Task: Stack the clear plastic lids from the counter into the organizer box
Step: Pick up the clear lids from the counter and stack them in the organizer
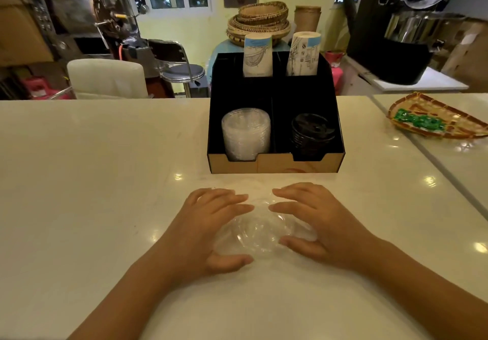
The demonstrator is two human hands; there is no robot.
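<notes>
A small pile of clear plastic lids (260, 230) lies on the white counter in front of me. My left hand (208, 227) cups its left side and my right hand (320, 224) cups its right side, fingers curled around the lids. Just behind stands the black organizer box (274, 164) with a wooden front wall. Its front left compartment holds a stack of clear lids (245, 133); its front right compartment holds black lids (311, 133).
Two stacks of paper cups (257, 54) stand in the box's rear slots. A woven tray (438, 120) with something green lies at the right on the adjoining counter. Behind the counter are chairs, baskets and machines.
</notes>
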